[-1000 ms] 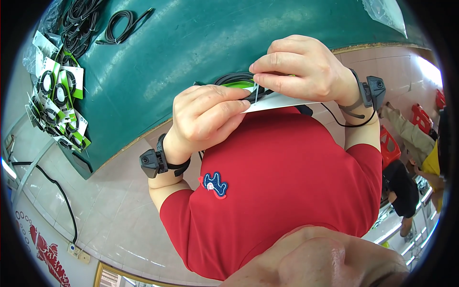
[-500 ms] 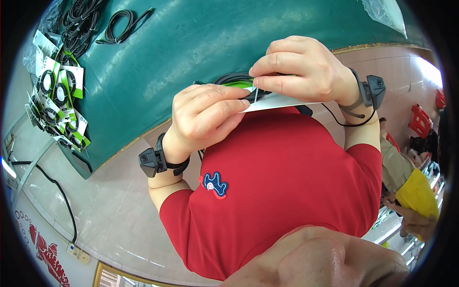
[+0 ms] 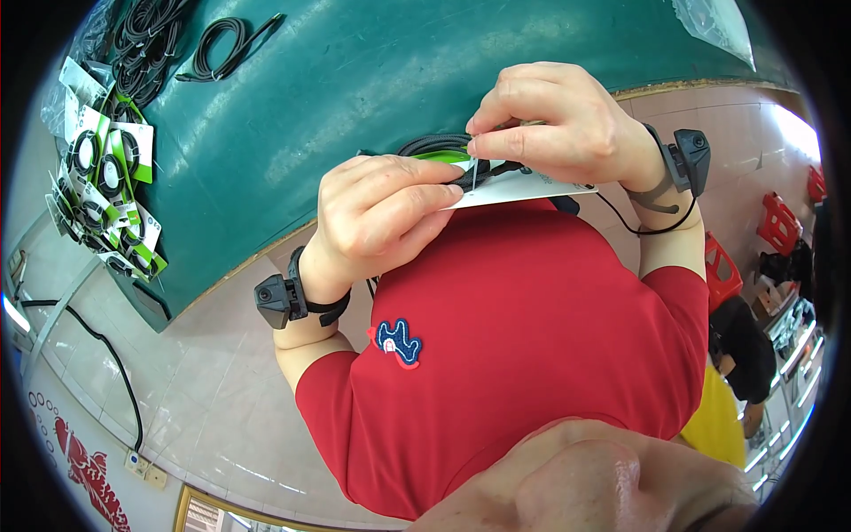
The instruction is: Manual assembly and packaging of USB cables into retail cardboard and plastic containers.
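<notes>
A white and green backing card [image 3: 527, 189] with a coiled black cable [image 3: 433, 144] on it is held near the table's front edge, in front of my red shirt. My left hand [image 3: 377, 213] grips the card and coil at their left part, thumb and fingers closed. A thin whitish tie [image 3: 474, 173] stands up from the card across the cable. Thumb and forefinger of my right hand [image 3: 567, 124] pinch the tie's upper end, above the card. My fingers hide part of the coil. Both wrists wear black strapped-on devices.
Carded coiled cables [image 3: 106, 186] are heaped at the green table's [image 3: 355, 71] left edge. Behind them lie a bundle of black cables [image 3: 146, 44] and one loose coil [image 3: 222, 53]. A clear plastic bag [image 3: 716, 31] lies far right. Red stools [image 3: 722, 270] and people are at the right.
My right hand has risen slightly and its fingers have shifted, baring more of the card's right part. My left hand stays nearly still. At the right, people in the background have moved.
</notes>
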### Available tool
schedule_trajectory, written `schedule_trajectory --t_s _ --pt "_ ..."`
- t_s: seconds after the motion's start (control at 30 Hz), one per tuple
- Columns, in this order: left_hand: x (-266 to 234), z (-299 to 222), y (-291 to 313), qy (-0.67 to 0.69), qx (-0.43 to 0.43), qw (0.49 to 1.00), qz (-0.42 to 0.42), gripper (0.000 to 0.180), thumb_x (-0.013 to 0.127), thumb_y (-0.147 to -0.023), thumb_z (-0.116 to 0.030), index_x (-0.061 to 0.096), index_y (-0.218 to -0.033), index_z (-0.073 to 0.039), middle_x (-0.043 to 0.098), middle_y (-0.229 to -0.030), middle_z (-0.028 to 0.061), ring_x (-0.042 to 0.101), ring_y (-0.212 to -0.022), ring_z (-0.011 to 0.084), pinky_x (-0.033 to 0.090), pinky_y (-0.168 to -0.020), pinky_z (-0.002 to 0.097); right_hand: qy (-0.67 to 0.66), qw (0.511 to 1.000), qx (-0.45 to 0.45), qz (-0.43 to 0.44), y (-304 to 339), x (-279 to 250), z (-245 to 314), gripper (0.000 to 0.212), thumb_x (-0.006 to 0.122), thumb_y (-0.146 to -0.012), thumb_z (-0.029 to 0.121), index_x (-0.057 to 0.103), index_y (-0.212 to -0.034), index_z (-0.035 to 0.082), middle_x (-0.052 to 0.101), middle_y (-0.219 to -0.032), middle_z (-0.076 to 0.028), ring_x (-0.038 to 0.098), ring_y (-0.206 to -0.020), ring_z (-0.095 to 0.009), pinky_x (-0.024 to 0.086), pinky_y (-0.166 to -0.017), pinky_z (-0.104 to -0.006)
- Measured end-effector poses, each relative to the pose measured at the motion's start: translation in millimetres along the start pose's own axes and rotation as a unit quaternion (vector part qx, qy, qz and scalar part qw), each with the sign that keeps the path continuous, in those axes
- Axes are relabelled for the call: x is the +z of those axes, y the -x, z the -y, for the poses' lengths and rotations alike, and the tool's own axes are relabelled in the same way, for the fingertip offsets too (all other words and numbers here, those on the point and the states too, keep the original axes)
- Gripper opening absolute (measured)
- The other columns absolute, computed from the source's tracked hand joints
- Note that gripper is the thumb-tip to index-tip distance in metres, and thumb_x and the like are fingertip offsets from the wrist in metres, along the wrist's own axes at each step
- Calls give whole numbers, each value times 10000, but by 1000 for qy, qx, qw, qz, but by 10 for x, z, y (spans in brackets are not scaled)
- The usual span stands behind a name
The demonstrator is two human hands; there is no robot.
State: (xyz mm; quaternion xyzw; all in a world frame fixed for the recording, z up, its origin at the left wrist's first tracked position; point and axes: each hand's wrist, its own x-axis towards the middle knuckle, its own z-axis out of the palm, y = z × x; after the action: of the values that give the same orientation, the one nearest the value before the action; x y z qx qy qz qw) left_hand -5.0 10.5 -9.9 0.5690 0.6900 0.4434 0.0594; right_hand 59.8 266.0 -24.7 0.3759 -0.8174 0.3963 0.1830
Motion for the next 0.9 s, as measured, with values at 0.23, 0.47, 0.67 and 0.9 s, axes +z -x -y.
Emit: schedule_trajectory --t_s 0.23,0.47,0.67,0.9 --pt "-4 -8 -22 -2 1 1000 4 271 827 -615 -18 727 -858 -84 769 -932 61 746 -760 226 549 -599 300 -14 1000 1 -15 2 11 -1 175 740 -793 37 714 -965 27 677 -920 -108 632 -673 -229 511 -553 -318" --pt "5 4 -13 -6 9 1000 -2 264 824 -618 -15 724 -853 -82 769 -924 60 740 -740 218 530 -574 293 -16 1000 -5 -7 4 29 -6 172 738 -795 41 715 -965 27 676 -919 -105 629 -668 -228 505 -550 -319" --pt "23 30 4 -9 16 1000 -6 248 824 -625 -12 715 -837 -79 769 -921 59 732 -716 207 502 -542 287 -20 1000 -5 -4 3 36 -18 163 725 -801 36 716 -963 24 677 -919 -105 626 -665 -228 504 -550 -320" --pt "20 33 -6 -8 18 1000 -7 237 820 -633 -10 713 -834 -76 771 -911 61 733 -713 205 511 -544 282 -36 999 -5 -9 -1 49 -42 164 725 -795 24 723 -959 22 681 -913 -107 630 -668 -228 502 -546 -320"
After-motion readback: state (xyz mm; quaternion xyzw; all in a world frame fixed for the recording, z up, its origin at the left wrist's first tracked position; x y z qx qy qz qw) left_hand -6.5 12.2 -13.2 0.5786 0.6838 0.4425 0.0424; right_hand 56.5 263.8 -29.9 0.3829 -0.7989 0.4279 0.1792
